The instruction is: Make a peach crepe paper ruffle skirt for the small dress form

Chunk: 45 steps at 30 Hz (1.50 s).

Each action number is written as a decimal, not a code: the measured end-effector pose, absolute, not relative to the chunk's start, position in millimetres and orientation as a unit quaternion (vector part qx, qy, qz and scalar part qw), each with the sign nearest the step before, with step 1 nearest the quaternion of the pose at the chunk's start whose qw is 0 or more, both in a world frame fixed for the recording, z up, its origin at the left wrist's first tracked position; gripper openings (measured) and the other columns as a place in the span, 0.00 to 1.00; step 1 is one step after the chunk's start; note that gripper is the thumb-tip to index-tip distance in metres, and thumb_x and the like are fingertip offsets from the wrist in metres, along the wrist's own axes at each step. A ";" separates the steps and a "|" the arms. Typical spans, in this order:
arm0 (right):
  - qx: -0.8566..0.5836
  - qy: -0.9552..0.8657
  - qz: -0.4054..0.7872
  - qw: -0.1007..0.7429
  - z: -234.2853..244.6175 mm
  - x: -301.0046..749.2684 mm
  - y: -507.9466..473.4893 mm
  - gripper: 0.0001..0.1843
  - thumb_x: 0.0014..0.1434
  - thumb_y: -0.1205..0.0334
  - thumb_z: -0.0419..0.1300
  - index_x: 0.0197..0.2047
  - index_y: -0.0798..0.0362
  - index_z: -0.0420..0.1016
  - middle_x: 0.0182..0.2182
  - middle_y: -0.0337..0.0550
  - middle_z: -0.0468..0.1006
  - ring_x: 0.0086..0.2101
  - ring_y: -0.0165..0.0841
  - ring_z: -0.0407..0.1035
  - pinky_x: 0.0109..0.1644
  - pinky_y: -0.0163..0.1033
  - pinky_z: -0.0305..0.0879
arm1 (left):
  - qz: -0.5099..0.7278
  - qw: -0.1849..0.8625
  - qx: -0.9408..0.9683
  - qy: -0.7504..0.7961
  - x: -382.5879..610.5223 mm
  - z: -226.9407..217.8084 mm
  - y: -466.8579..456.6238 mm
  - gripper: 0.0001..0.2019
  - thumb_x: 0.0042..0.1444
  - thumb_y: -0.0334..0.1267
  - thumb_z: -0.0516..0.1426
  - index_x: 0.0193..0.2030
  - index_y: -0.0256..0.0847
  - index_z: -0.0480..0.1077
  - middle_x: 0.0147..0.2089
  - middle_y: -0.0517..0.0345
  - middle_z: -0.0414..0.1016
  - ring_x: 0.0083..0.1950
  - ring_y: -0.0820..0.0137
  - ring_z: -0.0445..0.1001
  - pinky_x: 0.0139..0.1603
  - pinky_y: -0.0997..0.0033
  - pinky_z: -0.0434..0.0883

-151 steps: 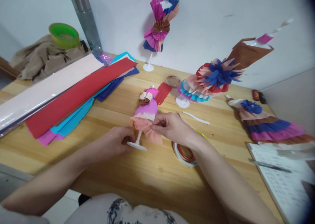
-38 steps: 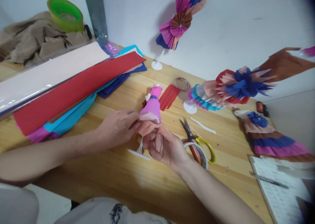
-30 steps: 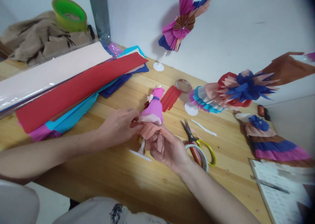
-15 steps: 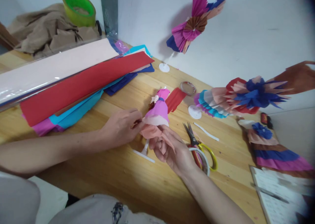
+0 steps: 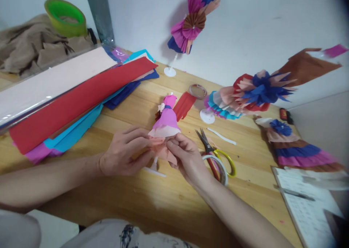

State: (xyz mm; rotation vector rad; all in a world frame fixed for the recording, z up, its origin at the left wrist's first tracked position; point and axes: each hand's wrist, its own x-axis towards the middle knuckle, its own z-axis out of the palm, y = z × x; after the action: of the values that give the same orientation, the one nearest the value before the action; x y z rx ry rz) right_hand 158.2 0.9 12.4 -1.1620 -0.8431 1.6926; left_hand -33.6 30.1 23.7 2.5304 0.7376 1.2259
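A small crepe paper dress [image 5: 167, 119] stands on a white stand [image 5: 154, 168], with a pink top, a blue waistband, a pale bow and a white layer lower down. Below the white layer hangs a peach crepe paper strip [image 5: 163, 150]. My left hand [image 5: 128, 150] pinches the strip's left side, fingers bent over it. At the strip's right end, the thumb and fingers of my right hand [image 5: 188, 155] are closed on the paper close under the white hem. The fingertips of both hands are partly hidden by the paper.
Scissors [image 5: 207, 146] with yellow handles and a white tape roll [image 5: 224, 173] lie right of my hands. Folded crepe paper [image 5: 81, 99] covers the left. Finished paper dresses [image 5: 237, 99] stand behind; a notebook [image 5: 302, 204] with a pen lies at right. A clear tape roll [image 5: 197, 91] is at the back.
My right hand has turned from under the peach strip to pinch its right end. My left hand has spread over the strip's left side. The whole view has shifted slightly.
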 end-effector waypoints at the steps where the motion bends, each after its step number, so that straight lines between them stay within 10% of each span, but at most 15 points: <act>1: -0.471 -0.340 0.680 0.446 12.2 158.4 1.2 0.15 0.50 0.53 0.68 0.29 0.55 0.70 0.17 0.30 0.67 0.14 0.20 0.55 0.14 0.26 0.50 | 0.413 0.111 0.865 0.262 -33.6 23.4 29.9 0.09 0.54 0.26 0.54 0.41 0.41 0.67 0.34 0.56 0.73 0.34 0.70 0.71 0.35 0.70 0.72; 9: -0.434 -0.310 0.720 0.443 21.0 158.0 1.7 0.14 0.49 0.54 0.68 0.35 0.55 0.76 0.20 0.34 0.70 0.16 0.21 0.57 0.17 0.27 0.49 | 0.328 0.054 0.893 0.303 -24.9 10.5 30.8 0.17 0.51 0.27 0.55 0.49 0.39 0.65 0.47 0.47 0.72 0.46 0.62 0.71 0.46 0.61 0.72; 25: -0.473 -0.449 0.617 0.440 20.0 157.8 2.7 0.20 0.52 0.47 0.65 0.26 0.52 0.63 0.18 0.29 0.59 0.18 0.23 0.53 0.20 0.31 0.46 | 0.362 -0.002 0.888 0.283 -16.7 11.4 36.6 0.03 0.56 0.31 0.57 0.37 0.43 0.68 0.44 0.49 0.75 0.49 0.60 0.71 0.46 0.59 0.72; 34: -0.440 -0.474 0.622 0.441 13.1 167.9 -0.5 0.28 0.59 0.36 0.54 0.28 0.54 0.69 0.19 0.36 0.69 0.16 0.24 0.58 0.19 0.32 0.50 | 0.355 0.000 0.885 0.300 -16.8 9.4 36.6 0.13 0.55 0.29 0.56 0.46 0.43 0.70 0.44 0.51 0.74 0.47 0.62 0.71 0.46 0.61 0.71; 45: -0.567 -0.730 0.102 0.368 7.7 174.5 8.1 0.06 0.56 0.64 0.58 0.29 0.51 0.64 0.21 0.36 0.64 0.21 0.28 0.55 0.26 0.34 0.50 | 0.364 -0.011 0.883 0.296 -14.8 10.5 35.6 0.06 0.55 0.27 0.56 0.37 0.42 0.69 0.44 0.49 0.75 0.49 0.60 0.71 0.45 0.60 0.71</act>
State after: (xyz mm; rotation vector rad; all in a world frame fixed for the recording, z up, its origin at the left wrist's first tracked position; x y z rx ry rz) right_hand 174.5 8.1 7.7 -1.4548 -1.8750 0.2624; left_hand -14.8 35.6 10.5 2.7944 0.9379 1.1502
